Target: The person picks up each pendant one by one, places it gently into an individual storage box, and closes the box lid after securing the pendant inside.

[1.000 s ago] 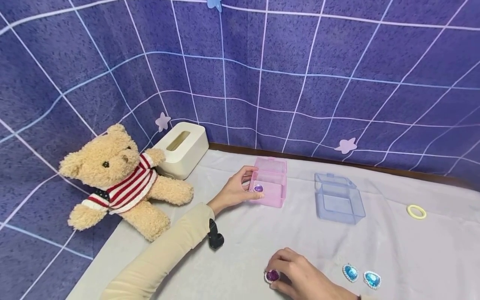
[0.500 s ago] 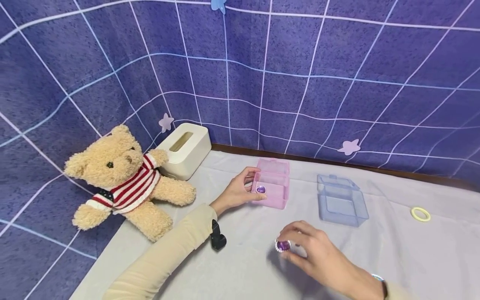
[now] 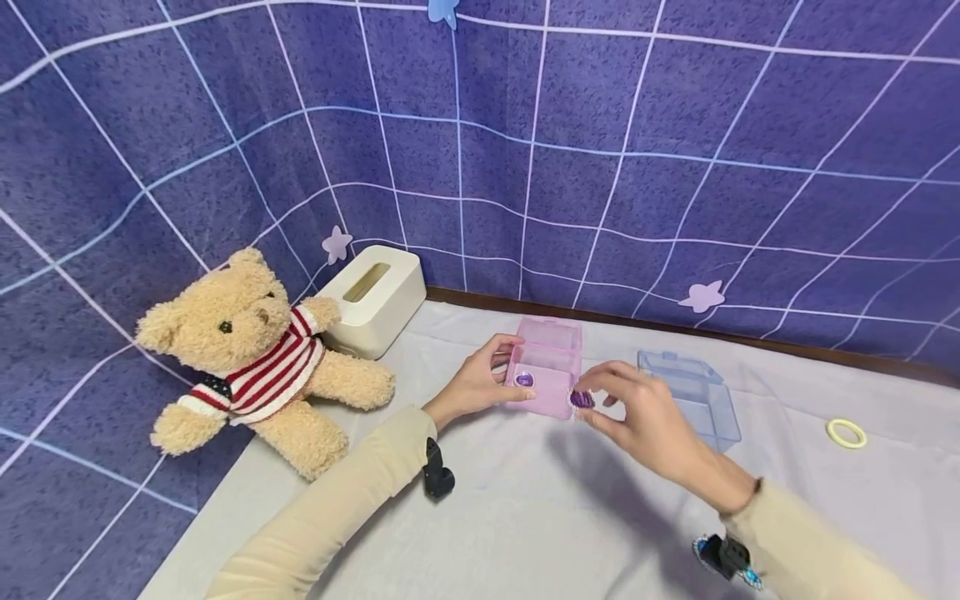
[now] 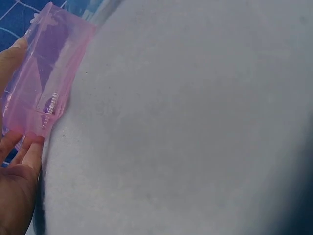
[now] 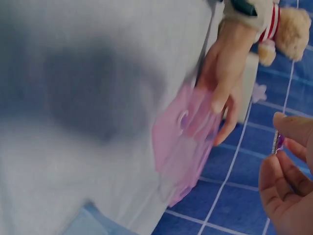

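A clear pink box stands on the white cloth with its lid tipped back. My left hand grips the box by its left side, thumb along the front and fingers behind. Inside it, near that thumb, lies a purple gem with a pale sparkly rim. Just off the box's right front edge, my right hand pinches another purple gem, darker and edged in rhinestones. In the right wrist view this pinched gem is edge-on between thumb and fingertips.
Right of the pink box is an opened clear blue box, partly behind my right hand. A yellow ring lies farther right. Blue gems show beneath my right wrist. A teddy bear and a cream tissue box sit at left.
My right hand has carried the dark purple gem from the near part of the cloth forward to the pink box's right edge. The left hand keeps its grip on the box.
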A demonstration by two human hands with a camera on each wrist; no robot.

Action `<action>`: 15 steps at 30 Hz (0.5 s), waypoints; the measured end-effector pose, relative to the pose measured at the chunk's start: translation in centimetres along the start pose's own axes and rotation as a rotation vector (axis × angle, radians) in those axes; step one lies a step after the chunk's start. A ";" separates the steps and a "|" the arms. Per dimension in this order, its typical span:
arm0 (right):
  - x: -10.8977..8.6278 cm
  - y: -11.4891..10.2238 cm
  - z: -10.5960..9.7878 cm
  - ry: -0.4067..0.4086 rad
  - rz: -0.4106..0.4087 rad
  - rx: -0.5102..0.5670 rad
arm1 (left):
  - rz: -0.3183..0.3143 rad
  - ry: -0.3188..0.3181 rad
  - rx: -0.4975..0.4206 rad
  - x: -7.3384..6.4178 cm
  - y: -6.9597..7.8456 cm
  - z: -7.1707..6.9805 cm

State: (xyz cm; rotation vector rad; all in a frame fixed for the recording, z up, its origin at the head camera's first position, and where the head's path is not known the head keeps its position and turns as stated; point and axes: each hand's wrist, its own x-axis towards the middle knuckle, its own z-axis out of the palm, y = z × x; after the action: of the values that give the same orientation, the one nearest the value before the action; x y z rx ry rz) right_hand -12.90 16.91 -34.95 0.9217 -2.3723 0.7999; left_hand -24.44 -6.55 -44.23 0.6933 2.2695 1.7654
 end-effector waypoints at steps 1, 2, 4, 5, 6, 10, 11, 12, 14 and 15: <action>0.3 0.5 0.1 -0.007 0.015 -0.002 | 0.000 -0.002 -0.001 0.0 0.0 0.0; 0.6 0.9 0.3 -0.014 0.029 0.003 | 0.002 -0.004 -0.003 0.0 -0.1 0.0; 1.3 1.6 0.5 -0.030 0.062 0.011 | 0.003 -0.007 -0.005 0.0 -0.1 0.0; 1.7 1.9 0.7 -0.035 0.079 0.015 | 0.006 -0.008 -0.004 0.0 -0.2 0.0; 2.0 2.2 0.9 -0.041 0.094 0.021 | 0.005 -0.007 -0.001 0.0 -0.1 0.0; 3.3 3.0 1.7 -0.067 0.138 0.022 | -0.005 0.001 0.010 -0.1 -0.1 -0.1; 3.5 3.2 1.9 -0.072 0.144 0.018 | -0.006 0.001 0.010 0.0 0.0 -0.1; 3.7 3.4 2.2 -0.078 0.150 0.014 | -0.010 0.001 0.009 0.0 0.0 -0.1; 4.0 3.8 2.6 -0.090 0.163 0.012 | -0.011 -0.002 0.004 0.0 -0.1 -0.1; 4.1 3.9 2.8 -0.095 0.165 0.013 | -0.009 -0.006 -0.002 0.0 -0.1 -0.1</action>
State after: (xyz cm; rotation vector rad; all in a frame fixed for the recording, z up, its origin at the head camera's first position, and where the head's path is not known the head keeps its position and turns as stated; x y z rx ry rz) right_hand -19.06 15.61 -35.84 0.7923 -2.5544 0.8513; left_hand -24.48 -6.64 -44.33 0.6860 2.2629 1.7596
